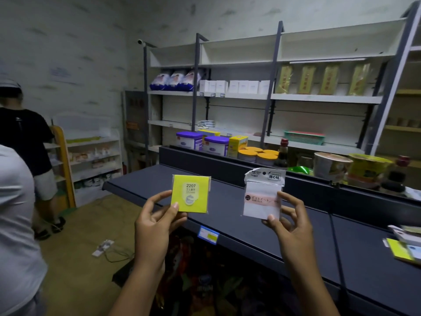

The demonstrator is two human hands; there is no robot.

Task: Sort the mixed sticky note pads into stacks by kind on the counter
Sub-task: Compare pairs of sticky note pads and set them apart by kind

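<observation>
Left hand [157,215] pinches yellow pad [191,193] at 9 o'clock; right hand [288,215] pinches white pack [262,197] at 3 o'clock, both raised over counter [239,220]. Remaining pads [403,246] lie at far 4 o'clock. Risk: edge-only fingertip grips may slip, dropping packs off counter lip.

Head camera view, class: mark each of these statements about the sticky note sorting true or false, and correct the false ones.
1. The left hand holds a yellow pad printed 2207. True.
2. The right hand is empty. False: it pinches a white packet with a pink band.
3. Both held items are lying flat on the dark counter. False: they are held up above it.
4. More pads lie on the counter at the right edge of the view. True.
5. The jars with orange lids stand on the floor. False: they stand behind the counter's raised back.
</observation>
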